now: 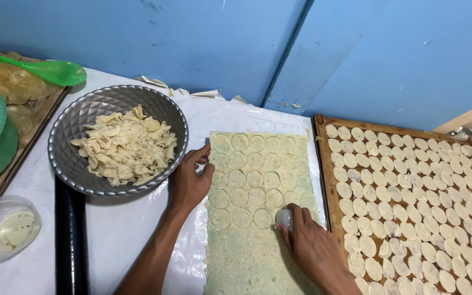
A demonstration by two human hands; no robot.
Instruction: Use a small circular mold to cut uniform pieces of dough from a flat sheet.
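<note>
1. Your right hand (315,248) closes around a small white round cutter (284,218), pressed on the pale flat dough sheet (258,186).
2. Your left hand (189,183) lies open-fingered on the sheet's left edge, holding nothing.
3. Left of the sheet: faceted silver metal bowl (72,134) of dough scraps (127,147).
4. Right of the sheet: wooden tray (323,164) of cut rounds (411,207).

We see a matt, grainy dough sheet (258,218) on glossy white plastic sheeting (121,229), a shiny faceted metal bowl (69,131), a rough wooden tray (323,164), and a glossy green plastic spoon (45,68).
</note>
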